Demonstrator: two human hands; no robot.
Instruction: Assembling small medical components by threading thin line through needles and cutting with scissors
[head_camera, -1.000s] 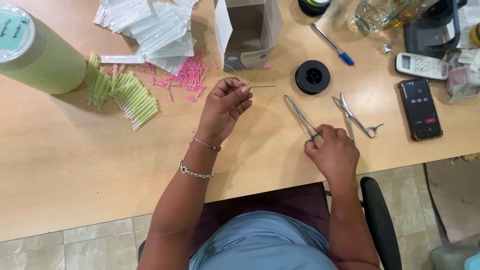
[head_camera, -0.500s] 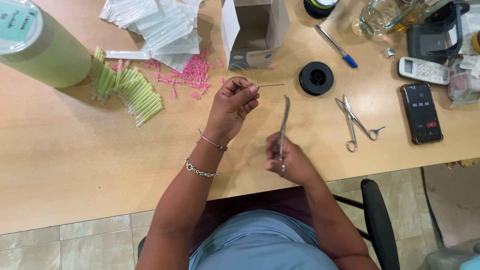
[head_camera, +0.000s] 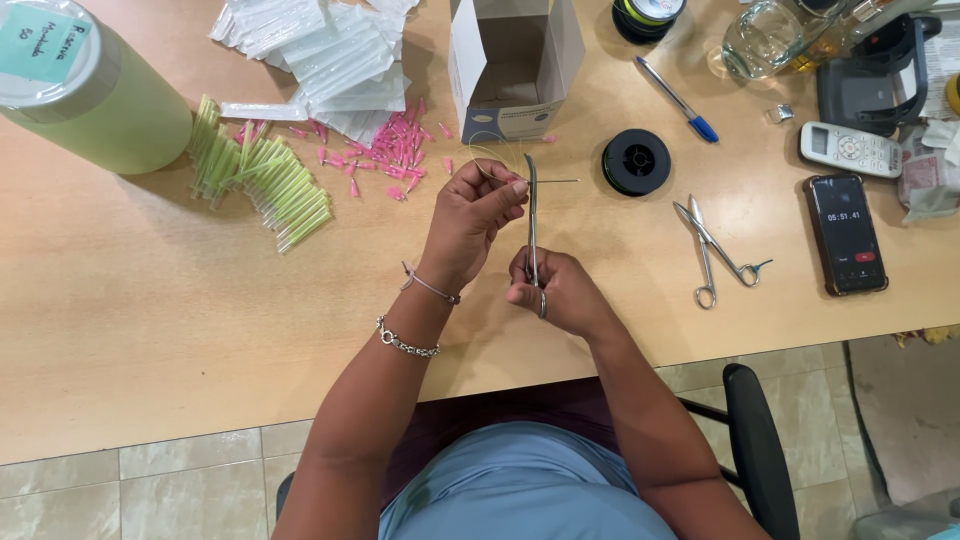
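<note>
Both forearms are reaching forward from the body. The left hand (head_camera: 470, 222) is pinching with fingertips together, bracelets circling its wrist. The right hand (head_camera: 560, 290) is curling closed, just beside it.

We cannot see the handle rings of the forceps (head_camera: 531, 225); our right hand (head_camera: 560, 292) closes over them. The thread (head_camera: 500, 160) is too thin to follow past our left hand (head_camera: 478, 215), whose fingers (head_camera: 505, 190) cover where it is pinched. The top edge cuts off the jar (head_camera: 85, 85), packets (head_camera: 320, 50), box (head_camera: 510, 60) and spool (head_camera: 648, 15).
</note>
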